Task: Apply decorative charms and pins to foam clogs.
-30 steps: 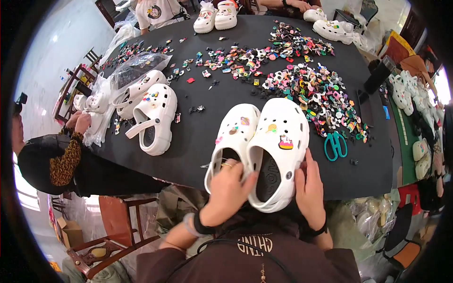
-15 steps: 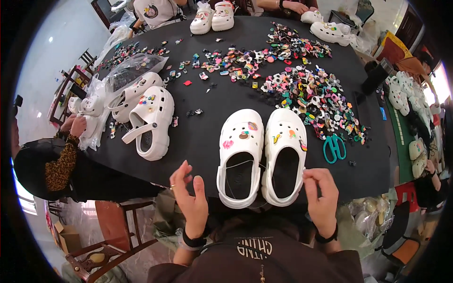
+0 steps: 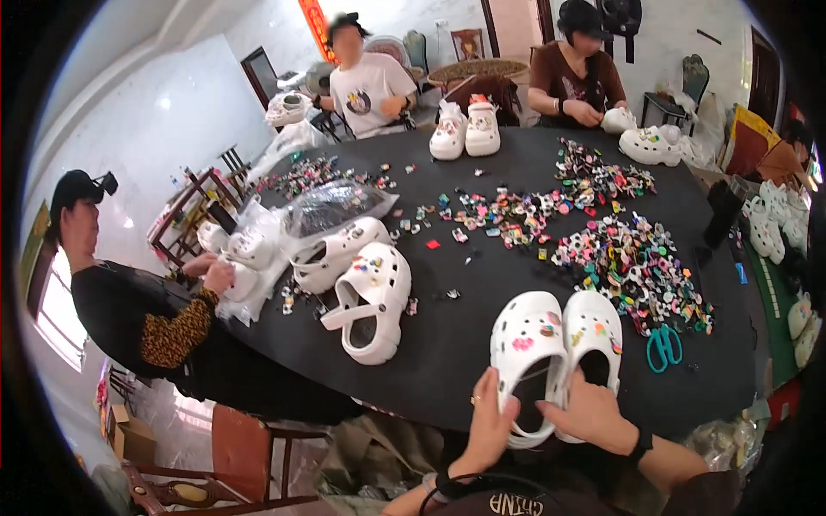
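Note:
A pair of white clogs [image 3: 527,331] with colourful shoe charms on their toes stands side by side at the table's near edge, heels toward me. My left hand [image 3: 489,426] grips the left clog's outer side, fingers along the wall and thumb at the opening. Over the inner sides of the pair lies my right hand [image 3: 598,419], its thumb in the left clog's opening and its fingers reaching into the right clog [image 3: 594,322]. Part of both heels is hidden by this hand. Turquoise-handled scissors [image 3: 663,348] lie to the right, beside a large pile of shoe charms [image 3: 632,267].
Another white clog pair [image 3: 372,301] rests left of centre on the black table [image 3: 447,378], near a clear plastic bag [image 3: 340,206]. More clogs [image 3: 465,129] stand at the far edge. Three people work around the table; a wooden chair [image 3: 241,447] stands at lower left.
My view has tilted up and swung left, bringing the people fully into sight. Both hands, apart from or barely beside the clogs before, now hold the pair.

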A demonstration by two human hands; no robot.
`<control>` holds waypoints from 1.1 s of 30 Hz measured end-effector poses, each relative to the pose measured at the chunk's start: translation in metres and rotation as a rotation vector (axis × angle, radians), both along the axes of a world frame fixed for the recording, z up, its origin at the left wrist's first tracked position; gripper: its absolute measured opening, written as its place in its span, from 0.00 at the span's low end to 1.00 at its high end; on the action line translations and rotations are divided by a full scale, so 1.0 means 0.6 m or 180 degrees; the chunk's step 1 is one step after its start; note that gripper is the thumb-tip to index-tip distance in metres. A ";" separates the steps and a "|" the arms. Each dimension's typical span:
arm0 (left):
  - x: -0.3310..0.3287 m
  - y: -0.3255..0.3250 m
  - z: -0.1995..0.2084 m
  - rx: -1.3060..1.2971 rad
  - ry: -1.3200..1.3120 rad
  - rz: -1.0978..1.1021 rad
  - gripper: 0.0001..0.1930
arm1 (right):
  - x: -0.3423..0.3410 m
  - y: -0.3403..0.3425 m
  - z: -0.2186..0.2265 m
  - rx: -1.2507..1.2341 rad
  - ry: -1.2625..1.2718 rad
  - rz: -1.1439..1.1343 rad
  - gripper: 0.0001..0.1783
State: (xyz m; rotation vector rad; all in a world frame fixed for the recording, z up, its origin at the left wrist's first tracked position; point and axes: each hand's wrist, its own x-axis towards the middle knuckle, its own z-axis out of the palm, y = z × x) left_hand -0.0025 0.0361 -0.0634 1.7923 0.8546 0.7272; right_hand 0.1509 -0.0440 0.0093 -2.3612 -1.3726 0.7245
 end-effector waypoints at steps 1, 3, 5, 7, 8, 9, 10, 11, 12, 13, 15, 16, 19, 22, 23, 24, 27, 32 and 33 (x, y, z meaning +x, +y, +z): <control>-0.005 -0.004 0.011 0.0279 0.0021 -0.0125 0.33 | 0.003 -0.008 -0.002 -0.0115 0.0076 -0.0231 0.37; -0.012 -0.013 0.035 0.0528 -0.0036 -0.0312 0.37 | 0.012 -0.023 -0.013 0.0162 0.0276 -0.0265 0.36; -0.016 -0.013 0.057 0.0546 -0.0327 -0.0520 0.35 | 0.023 -0.044 -0.025 0.0603 0.0483 -0.0375 0.29; -0.018 -0.012 0.075 0.0532 -0.0799 -0.0882 0.30 | 0.033 -0.074 -0.032 0.1063 0.1021 -0.0641 0.27; -0.016 -0.011 0.080 0.0591 -0.0870 -0.0946 0.30 | 0.037 -0.091 -0.033 0.1567 0.1552 -0.0891 0.26; -0.012 -0.009 0.081 0.0297 -0.1049 -0.1013 0.28 | 0.038 -0.110 -0.033 0.2186 0.2493 -0.1163 0.26; -0.007 -0.010 0.078 0.0016 -0.1285 -0.1136 0.27 | 0.042 -0.133 -0.029 0.2178 0.2422 -0.1311 0.26; 0.003 -0.007 0.070 0.0440 -0.1024 -0.0800 0.22 | 0.048 -0.161 -0.023 0.2424 0.2581 -0.1578 0.25; 0.014 -0.004 0.058 0.0654 -0.0633 -0.0524 0.19 | 0.054 -0.193 -0.016 0.2691 0.2709 -0.1879 0.25; 0.025 0.003 0.043 0.1118 -0.0267 -0.0408 0.16 | 0.060 -0.227 -0.008 0.2748 0.2335 -0.1819 0.23; 0.039 0.016 0.012 0.1700 0.0174 -0.0274 0.14 | 0.070 -0.287 0.002 0.2906 0.2132 -0.2468 0.21; 0.044 0.020 -0.005 0.2127 0.0396 -0.0115 0.14 | 0.081 -0.308 0.002 0.3070 0.1809 -0.2409 0.20; 0.045 0.031 -0.039 0.2459 0.0811 -0.0115 0.14 | 0.101 -0.367 0.015 0.2897 0.0973 -0.3042 0.19; 0.042 0.032 -0.055 0.2606 0.1042 -0.0117 0.13 | 0.099 -0.404 0.027 0.3525 0.1143 -0.3227 0.18; 0.042 0.032 -0.057 0.2455 0.1075 -0.0113 0.13 | 0.102 -0.410 0.027 0.3624 0.1145 -0.3310 0.18; 0.042 0.032 -0.058 0.2510 0.1120 -0.0089 0.13 | 0.103 -0.415 0.025 0.3712 0.1140 -0.3386 0.18; 0.043 0.032 -0.060 0.2512 0.1071 -0.0065 0.13 | 0.118 -0.431 0.011 0.4003 0.1173 -0.3597 0.18; 0.041 0.034 -0.067 0.2413 0.1316 -0.0013 0.13 | 0.196 -0.502 -0.005 0.3941 0.1025 -0.3676 0.17; 0.041 0.034 -0.068 0.2437 0.1214 0.0016 0.13 | 0.237 -0.529 0.003 0.3263 0.0314 -0.3249 0.16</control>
